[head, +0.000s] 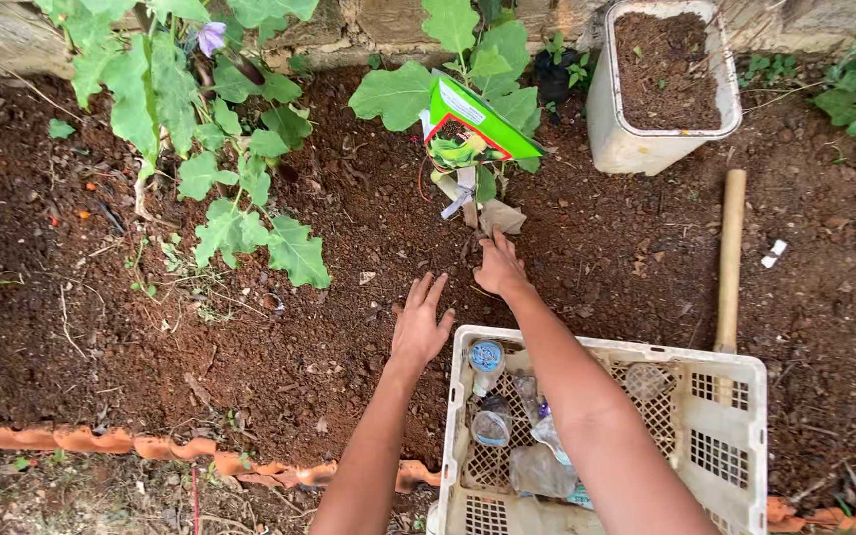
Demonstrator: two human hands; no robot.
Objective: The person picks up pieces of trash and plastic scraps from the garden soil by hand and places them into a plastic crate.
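On soil, left hand (421, 323) flat (fingers spread), right hand (498, 266) fingertips down, grip unclear, by upright seed packet (471, 127).

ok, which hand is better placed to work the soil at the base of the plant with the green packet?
Probably the right hand: it already touches the soil just below the green packet and the plant's stem. The left hand lies flat on the soil farther back, beside the white crate.

Loose dark brown soil (279, 327) lies flat beneath both hands' spread fingers.
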